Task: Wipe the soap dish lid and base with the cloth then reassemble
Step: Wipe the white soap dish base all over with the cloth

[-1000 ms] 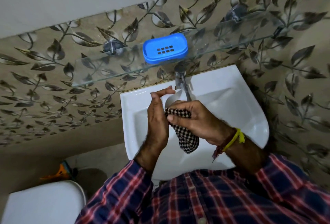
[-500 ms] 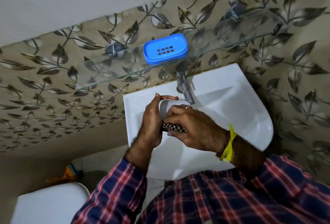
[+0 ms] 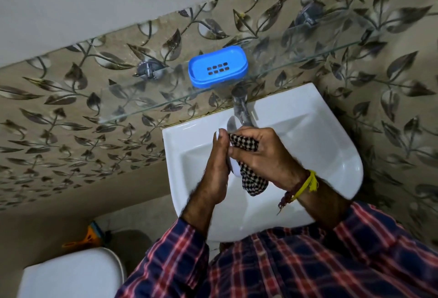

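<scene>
A blue soap dish part [image 3: 218,66] with a block of drain slots lies on the glass shelf [image 3: 142,105] above the basin. Over the white sink [image 3: 320,155], my left hand [image 3: 214,172] holds a white soap dish part [image 3: 234,169] upright on its edge; most of it is hidden by my fingers. My right hand [image 3: 263,155] grips a black-and-white checked cloth [image 3: 253,183] and presses it against the white part's face. The cloth's loose end hangs below my right palm.
A chrome tap [image 3: 241,108] sticks out just beyond my fingertips. Leaf-patterned wall tiles surround the sink. A white toilet lid [image 3: 71,274] sits at the lower left, with an orange and blue brush [image 3: 87,238] on the floor behind it.
My right hand has slid the cloth over the white part, and the cloth's tail hangs free again below the hand. The white part now stands more on edge. The blue part has stayed on the shelf.
</scene>
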`<action>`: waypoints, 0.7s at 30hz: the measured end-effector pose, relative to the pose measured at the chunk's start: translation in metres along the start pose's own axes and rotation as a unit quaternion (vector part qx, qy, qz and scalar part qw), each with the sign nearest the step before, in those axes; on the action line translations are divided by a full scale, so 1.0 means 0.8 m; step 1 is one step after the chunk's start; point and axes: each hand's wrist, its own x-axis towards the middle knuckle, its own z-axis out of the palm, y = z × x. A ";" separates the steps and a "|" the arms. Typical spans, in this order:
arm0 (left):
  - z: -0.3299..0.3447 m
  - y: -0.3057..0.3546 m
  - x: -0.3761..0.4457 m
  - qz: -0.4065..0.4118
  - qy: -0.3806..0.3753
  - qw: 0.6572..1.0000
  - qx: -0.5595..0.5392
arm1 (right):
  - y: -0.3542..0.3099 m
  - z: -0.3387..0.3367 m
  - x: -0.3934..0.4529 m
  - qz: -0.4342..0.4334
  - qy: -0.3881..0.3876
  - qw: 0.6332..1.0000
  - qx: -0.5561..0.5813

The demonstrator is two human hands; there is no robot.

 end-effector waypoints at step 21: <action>0.006 -0.018 0.012 -0.130 0.070 0.968 -0.202 | -0.013 0.013 0.008 -0.083 0.084 0.902 -0.415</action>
